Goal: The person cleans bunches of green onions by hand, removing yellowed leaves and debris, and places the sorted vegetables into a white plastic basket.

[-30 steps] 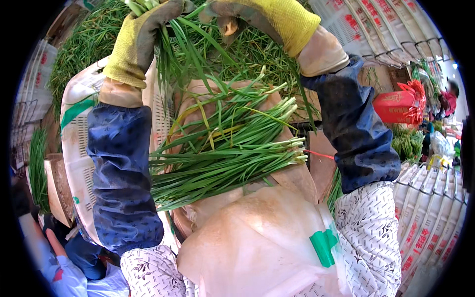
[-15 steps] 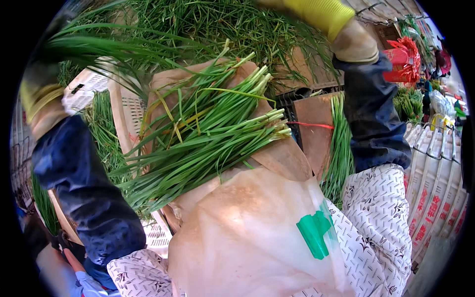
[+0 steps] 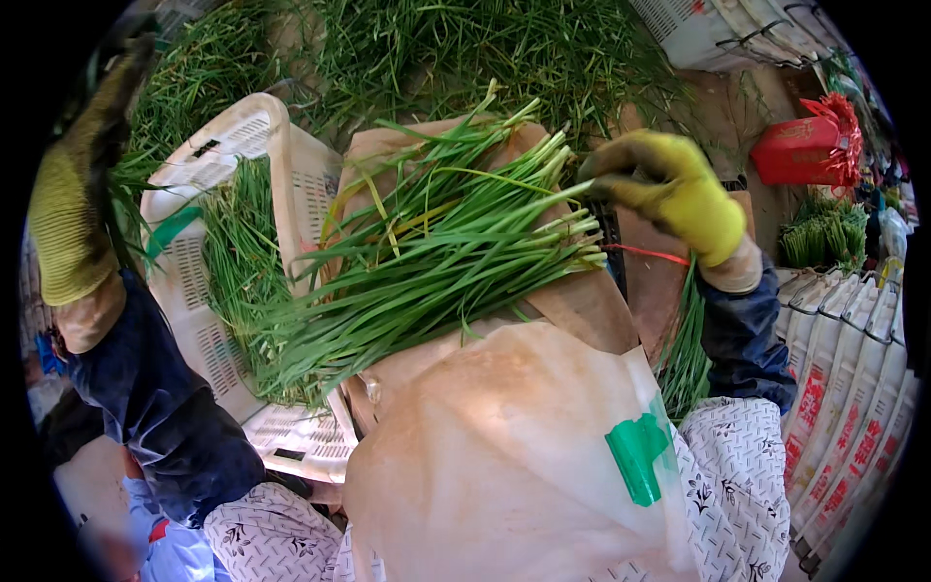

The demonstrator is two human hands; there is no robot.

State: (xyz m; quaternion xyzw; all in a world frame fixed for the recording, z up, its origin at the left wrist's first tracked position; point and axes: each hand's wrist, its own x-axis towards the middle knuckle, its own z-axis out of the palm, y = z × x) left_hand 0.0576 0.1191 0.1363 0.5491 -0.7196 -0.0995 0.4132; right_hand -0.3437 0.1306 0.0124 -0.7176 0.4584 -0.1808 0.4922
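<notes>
While long green stalks [image 3: 436,267] lie leftward, yellow-gloved right hand [image 3: 669,189] pinches one's pale end, grip of gloved left hand [image 3: 80,189] unclear tbh.

Green stalks [image 3: 436,276], loosely bunched, pale-ended, lying slantwise

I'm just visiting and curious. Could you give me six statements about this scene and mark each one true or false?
1. The left hand and the right hand both wear gloves with yellow on them. True.
2. The right hand is at the leafy tips of the green stalks. False: it is at the pale ends of the green stalks.
3. The slatted basket stands to the person's right. False: the slatted basket is on the left.
4. Green tape is on the pale apron. True.
5. The package at the upper right is blue. False: that package is red.
6. Loose greens lie at the top of the view. True.
</notes>
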